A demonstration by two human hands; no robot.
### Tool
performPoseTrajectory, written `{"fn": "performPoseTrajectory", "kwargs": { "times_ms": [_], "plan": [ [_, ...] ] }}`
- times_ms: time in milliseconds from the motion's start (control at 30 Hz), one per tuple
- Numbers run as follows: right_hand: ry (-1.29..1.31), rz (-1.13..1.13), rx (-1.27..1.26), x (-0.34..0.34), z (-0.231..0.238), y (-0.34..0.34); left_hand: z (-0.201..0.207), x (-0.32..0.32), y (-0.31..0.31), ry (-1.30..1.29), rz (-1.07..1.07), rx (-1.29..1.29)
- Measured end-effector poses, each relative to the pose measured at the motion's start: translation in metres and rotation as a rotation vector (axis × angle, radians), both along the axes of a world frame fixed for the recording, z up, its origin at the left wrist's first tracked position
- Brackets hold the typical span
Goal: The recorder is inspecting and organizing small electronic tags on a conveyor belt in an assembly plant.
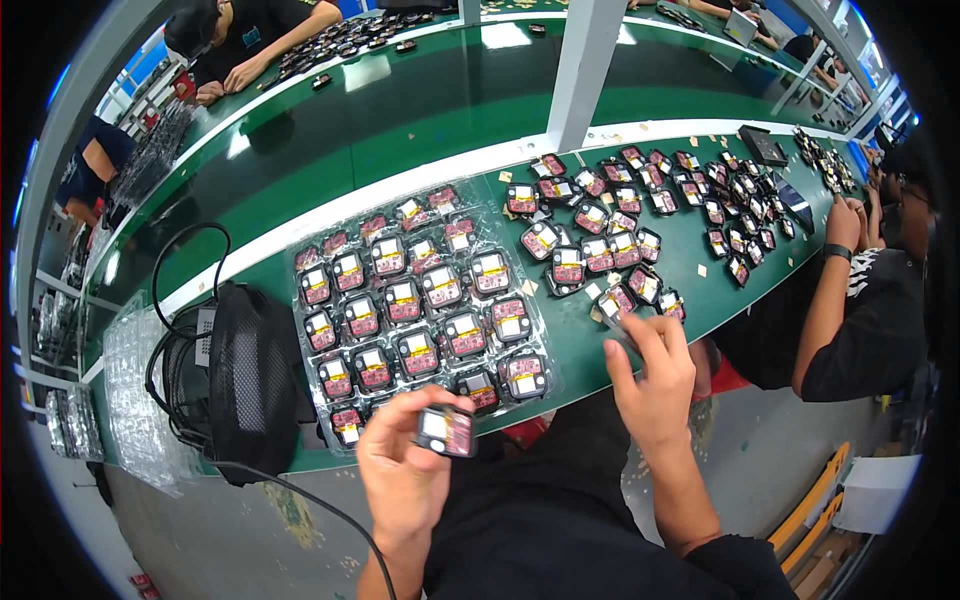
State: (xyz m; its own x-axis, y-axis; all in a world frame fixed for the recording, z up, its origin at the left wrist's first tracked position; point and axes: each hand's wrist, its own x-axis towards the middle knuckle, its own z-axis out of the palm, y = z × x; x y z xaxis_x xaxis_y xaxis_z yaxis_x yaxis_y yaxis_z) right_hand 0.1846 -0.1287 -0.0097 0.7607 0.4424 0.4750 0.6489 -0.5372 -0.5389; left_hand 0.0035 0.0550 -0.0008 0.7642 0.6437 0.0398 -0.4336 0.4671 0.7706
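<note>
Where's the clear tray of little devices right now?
In the head view, the clear tray sits on the green table, left of centre, between the black mesh bag and the loose devices.

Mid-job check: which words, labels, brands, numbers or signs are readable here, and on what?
No text is legible.
Square device in the left hand: any print is blurred.
Devices in the clear tray and loose on the green table: any print is too small to read.
Black shirt of the co-worker across: small blue-green print, too small to read.
</note>
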Motion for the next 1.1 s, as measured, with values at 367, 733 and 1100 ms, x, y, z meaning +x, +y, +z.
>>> {"fn": "performPoseTrajectory", "kwargs": {
  "times_ms": [367, 733, 1100],
  "plan": [
    [0.056, -0.089, -0.109, 0.001, -0.014, 0.002, -0.003, 0.054, 0.173, 0.498, 0.619, 1.029],
    [0.039, -0.065, -0.012, 0.004, -0.018, 0.001, -0.004, 0.077, 0.239, 0.934, 0.33, 1.587],
    [0.253, 0.423, 0.441, -0.032, 0.005, -0.001, 0.032, 0.065, 0.09, 0.371, 0.238, 1.444]
  ]
}}
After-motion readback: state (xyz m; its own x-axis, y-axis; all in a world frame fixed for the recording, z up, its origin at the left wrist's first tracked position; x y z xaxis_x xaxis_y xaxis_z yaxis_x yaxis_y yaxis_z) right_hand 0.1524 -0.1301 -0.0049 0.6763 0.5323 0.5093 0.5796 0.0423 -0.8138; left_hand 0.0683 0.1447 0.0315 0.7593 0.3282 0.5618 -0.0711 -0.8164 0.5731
